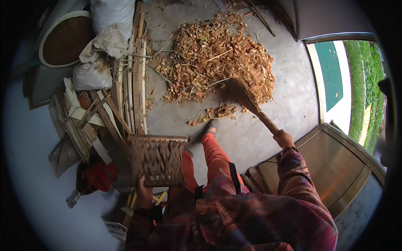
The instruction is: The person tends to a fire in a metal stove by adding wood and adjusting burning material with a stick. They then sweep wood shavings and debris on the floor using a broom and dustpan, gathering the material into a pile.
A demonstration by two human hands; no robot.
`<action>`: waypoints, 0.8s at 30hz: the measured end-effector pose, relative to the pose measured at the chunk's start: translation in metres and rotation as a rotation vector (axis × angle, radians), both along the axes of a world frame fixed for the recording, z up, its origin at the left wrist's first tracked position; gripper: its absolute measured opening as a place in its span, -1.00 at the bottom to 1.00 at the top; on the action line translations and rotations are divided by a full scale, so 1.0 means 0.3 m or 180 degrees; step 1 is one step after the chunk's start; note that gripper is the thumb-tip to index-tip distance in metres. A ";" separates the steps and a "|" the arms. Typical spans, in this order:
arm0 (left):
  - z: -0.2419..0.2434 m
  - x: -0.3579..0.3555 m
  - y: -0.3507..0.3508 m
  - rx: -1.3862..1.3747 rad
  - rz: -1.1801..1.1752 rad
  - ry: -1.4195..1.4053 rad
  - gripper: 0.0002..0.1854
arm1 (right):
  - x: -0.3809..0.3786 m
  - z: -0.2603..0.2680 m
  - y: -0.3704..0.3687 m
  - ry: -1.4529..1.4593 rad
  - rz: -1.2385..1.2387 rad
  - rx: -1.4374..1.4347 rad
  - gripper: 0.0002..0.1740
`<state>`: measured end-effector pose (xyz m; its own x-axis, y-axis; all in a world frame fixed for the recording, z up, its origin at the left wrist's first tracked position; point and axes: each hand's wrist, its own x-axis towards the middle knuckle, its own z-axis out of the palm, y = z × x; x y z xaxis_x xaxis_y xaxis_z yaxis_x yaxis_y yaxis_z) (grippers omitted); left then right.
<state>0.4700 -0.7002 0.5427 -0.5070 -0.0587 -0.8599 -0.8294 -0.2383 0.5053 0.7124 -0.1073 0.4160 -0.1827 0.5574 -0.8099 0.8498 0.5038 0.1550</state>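
My right hand (284,139) grips the handle of a straw hand broom (251,103). The broom's blurred head is at the near edge of a heap of dry brown husks and plant scraps (216,59) on the concrete floor. In my left hand (144,193) is a woven bamboo scoop (158,160), held by its near rim over the floor to the left of my legs. No husks show on its slatted weave. A small strip of loose husks (221,113) lies between the heap and my forward foot (213,127).
Wooden planks and offcuts (94,119) are stacked along the left, below white woven sacks (94,75) and a round pale-rimmed container (67,39). A red item (100,175) lies near them. At right stand an open doorway (329,75) and a brown ribbed panel (333,166).
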 end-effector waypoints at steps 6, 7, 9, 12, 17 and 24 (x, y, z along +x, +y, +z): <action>-0.072 0.001 -0.158 -0.0021 0.0051 -0.0026 -0.51 | 0.069 0.126 -0.277 0.0282 0.0060 -0.0374 -0.40; -0.080 -0.013 -0.171 -0.0046 0.0054 -0.0061 -0.52 | 0.022 0.171 -0.328 0.0258 0.0042 -0.0531 -0.37; -0.067 -0.033 -0.169 -0.0223 0.0290 -0.0099 -0.53 | 0.015 0.161 -0.429 0.0188 0.0292 -0.0744 -0.31; -0.020 -0.049 -0.168 -0.0404 0.0299 -0.0058 -0.53 | -0.087 0.113 -0.559 0.0683 0.0688 -0.1095 -0.19; -0.135 0.066 -0.467 -0.1163 -0.1937 0.0532 -0.47 | -0.436 -0.017 -0.757 0.0961 0.1031 -0.1255 -0.25; 0.026 -0.010 -0.401 -0.2215 -0.3518 0.1060 -0.39 | -0.770 -0.271 -0.918 0.0907 0.1054 -0.1281 -0.34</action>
<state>0.4671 -0.8205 0.5506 -0.7492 0.1427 -0.6468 -0.2341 0.8564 0.4601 0.4814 -0.3827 0.3346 -0.5359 0.0930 -0.8392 0.6175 0.7210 -0.3144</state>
